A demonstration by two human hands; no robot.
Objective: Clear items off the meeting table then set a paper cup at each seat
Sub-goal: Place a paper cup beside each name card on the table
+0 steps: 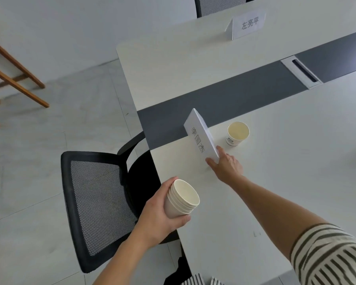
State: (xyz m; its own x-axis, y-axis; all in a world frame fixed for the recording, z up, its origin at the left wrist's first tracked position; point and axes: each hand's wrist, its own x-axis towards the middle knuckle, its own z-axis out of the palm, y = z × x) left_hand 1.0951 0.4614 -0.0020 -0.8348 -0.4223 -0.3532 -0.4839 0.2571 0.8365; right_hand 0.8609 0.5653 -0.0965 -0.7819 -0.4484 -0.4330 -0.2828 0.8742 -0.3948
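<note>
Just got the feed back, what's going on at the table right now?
A person is setting out cups. Their left hand holds a stack of paper cups over the table edge, beside a black mesh chair. Their right hand pinches the near end of a tilted name card. A single paper cup stands upright just beyond that card. A second name card stands on the far side with no cup beside it.

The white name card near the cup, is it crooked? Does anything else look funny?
Yes. The near white folded paper name card is tilted, one end raised, because the right hand pinches its corner; the far white name card stands straight. The single white paper cup stands upright, nothing spilled.
</note>
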